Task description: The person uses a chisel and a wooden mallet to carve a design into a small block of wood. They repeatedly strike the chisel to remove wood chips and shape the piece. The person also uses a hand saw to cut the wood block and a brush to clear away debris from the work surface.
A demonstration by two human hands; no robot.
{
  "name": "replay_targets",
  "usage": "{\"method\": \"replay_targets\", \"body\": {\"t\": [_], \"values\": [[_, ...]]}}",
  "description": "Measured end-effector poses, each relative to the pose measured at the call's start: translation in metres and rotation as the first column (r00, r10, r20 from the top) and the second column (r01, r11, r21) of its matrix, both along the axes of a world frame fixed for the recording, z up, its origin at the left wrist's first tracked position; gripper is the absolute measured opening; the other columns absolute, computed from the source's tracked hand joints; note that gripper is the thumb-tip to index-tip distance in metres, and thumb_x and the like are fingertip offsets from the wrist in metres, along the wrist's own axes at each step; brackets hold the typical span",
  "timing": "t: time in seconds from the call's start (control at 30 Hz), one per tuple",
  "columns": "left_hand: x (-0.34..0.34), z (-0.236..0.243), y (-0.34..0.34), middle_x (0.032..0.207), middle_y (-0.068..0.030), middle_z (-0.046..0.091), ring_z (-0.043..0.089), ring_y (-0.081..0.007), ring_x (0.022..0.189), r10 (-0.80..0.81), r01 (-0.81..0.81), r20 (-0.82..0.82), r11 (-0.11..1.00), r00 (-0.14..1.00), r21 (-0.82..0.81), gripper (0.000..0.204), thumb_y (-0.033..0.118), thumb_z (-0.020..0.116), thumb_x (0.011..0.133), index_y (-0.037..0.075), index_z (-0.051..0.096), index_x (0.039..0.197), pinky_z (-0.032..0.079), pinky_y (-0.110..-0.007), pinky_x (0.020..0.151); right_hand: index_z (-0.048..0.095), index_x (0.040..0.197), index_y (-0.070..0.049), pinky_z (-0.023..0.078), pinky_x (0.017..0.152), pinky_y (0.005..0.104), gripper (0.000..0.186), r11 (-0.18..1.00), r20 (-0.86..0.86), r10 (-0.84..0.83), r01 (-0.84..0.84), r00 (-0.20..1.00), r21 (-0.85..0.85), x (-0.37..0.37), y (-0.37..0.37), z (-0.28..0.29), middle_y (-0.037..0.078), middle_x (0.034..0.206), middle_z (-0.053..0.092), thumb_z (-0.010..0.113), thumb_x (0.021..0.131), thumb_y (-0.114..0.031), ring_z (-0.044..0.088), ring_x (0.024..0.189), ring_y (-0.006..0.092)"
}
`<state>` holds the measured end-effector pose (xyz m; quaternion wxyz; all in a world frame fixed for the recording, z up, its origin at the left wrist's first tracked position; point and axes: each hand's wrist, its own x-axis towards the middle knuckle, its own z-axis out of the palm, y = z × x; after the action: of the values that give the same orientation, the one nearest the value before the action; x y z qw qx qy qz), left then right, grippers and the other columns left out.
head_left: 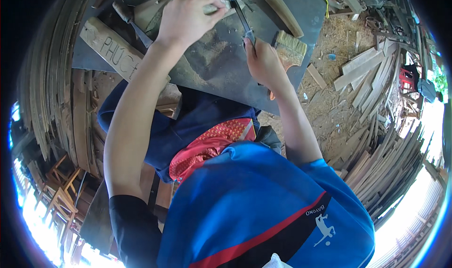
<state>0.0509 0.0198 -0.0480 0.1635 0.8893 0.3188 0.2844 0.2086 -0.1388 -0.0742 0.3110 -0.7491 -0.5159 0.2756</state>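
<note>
My left hand [190,18] is closed, pinching a small pale piece of wood [213,8] over the far part of the dark worktable [221,86]. My right hand [264,63] wraps round the handle of a long, narrow, dark metal file [238,11]. The file points away from me, and its blade crosses beside the end of the wood piece; whether they touch I cannot tell. A wide paintbrush [291,46] lies just right of my right hand, its handle partly hidden beneath my wrist. Sawdust [207,53] covers the tabletop between my hands.
A wooden-handled chisel [123,12] and a board with marked letters [110,49] lie at the table's left. A curved wooden piece [278,9] rests at the far right. Stacked planks [386,169] and scattered boards [360,68] cover the floor to the right; more timber [52,79] stands left.
</note>
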Motion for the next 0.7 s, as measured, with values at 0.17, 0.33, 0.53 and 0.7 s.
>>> {"method": "replay_targets", "body": {"t": [0.17, 0.33, 0.53, 0.7], "values": [[0.007, 0.019, -0.006, 0.092, -0.0104, 0.079, 0.078, -0.0228, 0.086, -0.025, 0.035, 0.087, 0.993, 0.996, -0.111, 0.013, 0.014, 0.077, 0.088, 0.002, 0.075, 0.09, 0.062, -0.031, 0.071, 0.061, 0.079, 0.006, 0.05, 0.073, 0.0594, 0.039, 0.999, 0.003, -0.027, 0.027, 1.0, 0.034, 0.001, 0.033, -0.008, 0.035, 0.076, 0.063, 0.055, 0.103, -0.024, 0.063, 0.083, 0.0553], [0.003, -0.005, 0.004, 0.069, -0.0079, 0.071, 0.072, -0.0317, 0.067, 0.033, -0.033, -0.013, 0.999, 0.999, 0.017, 0.018, 0.042, 0.077, 0.087, 0.025, 0.076, 0.089, 0.058, -0.04, 0.063, 0.061, 0.079, 0.007, 0.05, 0.072, 0.0589, 0.043, 0.997, -0.175, -0.066, 0.056, 0.982, -0.062, -0.004, 0.003, -0.014, 0.035, 0.076, 0.063, 0.053, 0.103, -0.028, 0.063, 0.081, 0.0557], [0.006, 0.021, -0.004, 0.094, -0.0103, 0.078, 0.078, -0.0245, 0.085, -0.01, 0.014, 0.032, 0.992, 0.999, -0.123, 0.016, 0.02, 0.076, 0.09, 0.004, 0.075, 0.091, 0.061, -0.031, 0.07, 0.061, 0.078, 0.007, 0.05, 0.071, 0.0583, 0.044, 0.995, -0.044, -0.004, 0.008, 0.999, 0.095, 0.001, 0.036, -0.029, 0.035, 0.076, 0.063, 0.053, 0.104, -0.028, 0.063, 0.08, 0.0555], [0.004, -0.001, 0.0, 0.071, -0.0083, 0.072, 0.072, -0.0327, 0.068, 0.067, -0.068, -0.05, 0.997, 0.996, -0.028, 0.019, 0.043, 0.076, 0.086, 0.025, 0.076, 0.087, 0.058, -0.04, 0.063, 0.062, 0.078, 0.007, 0.052, 0.072, 0.0569, 0.045, 0.988, -0.118, -0.054, 0.036, 0.992, -0.151, -0.003, -0.007, 0.013, 0.034, 0.074, 0.063, 0.052, 0.104, -0.028, 0.065, 0.081, 0.0537]]}}
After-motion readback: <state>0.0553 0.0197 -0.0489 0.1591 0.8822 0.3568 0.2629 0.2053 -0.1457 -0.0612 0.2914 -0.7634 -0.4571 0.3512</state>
